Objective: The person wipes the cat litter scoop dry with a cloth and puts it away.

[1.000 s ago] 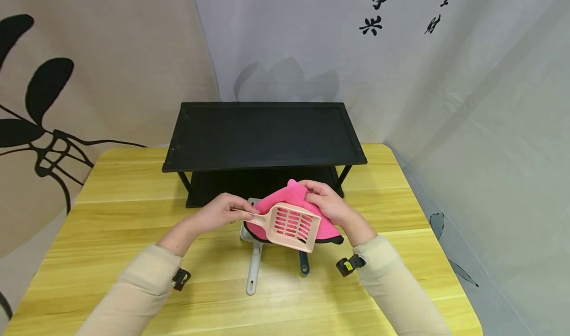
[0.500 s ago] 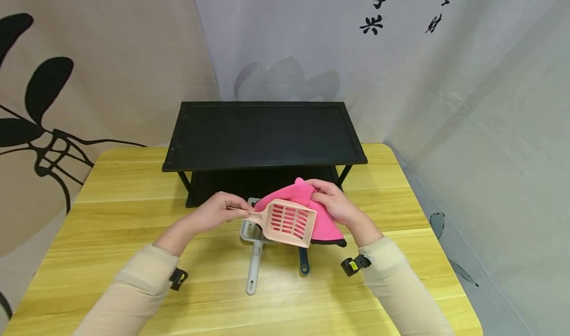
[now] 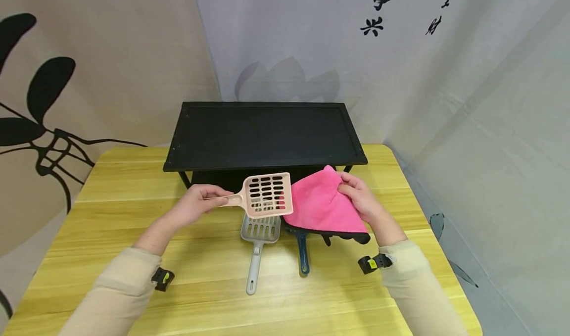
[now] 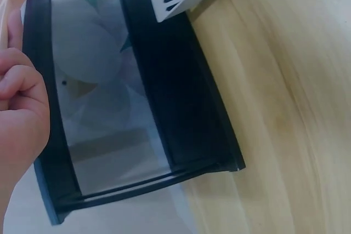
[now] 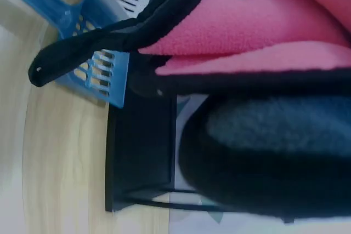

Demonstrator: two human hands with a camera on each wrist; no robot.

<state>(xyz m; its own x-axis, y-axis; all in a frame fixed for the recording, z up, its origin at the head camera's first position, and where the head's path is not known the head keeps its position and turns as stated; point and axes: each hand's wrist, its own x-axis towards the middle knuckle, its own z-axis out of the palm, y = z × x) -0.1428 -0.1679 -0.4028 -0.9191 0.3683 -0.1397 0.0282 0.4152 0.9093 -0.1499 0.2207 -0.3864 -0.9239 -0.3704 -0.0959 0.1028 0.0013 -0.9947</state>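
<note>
Peach scoop [image 3: 260, 195] is hovering above the table [image 3: 200, 286] by the near side of the black rack [image 3: 267, 133], w/ the L hand [image 3: 193, 205] pinching its handle btwn thumb & bent fingers; it's looking like light, stiff plastic, prob. slippery, so the handle is offering the safest hold. Just right, the pink cloth [image 3: 327, 200] is hanging from the R hand [image 3: 359, 197], thumb & fingers pinching its upper R part, prob. soft & floppy, best held by a fold. Below, a grey scoop [image 3: 257, 242] & a blue scoop [image 3: 303, 257] are lying w/ handles pointing near, the latter partly hidden.
</note>
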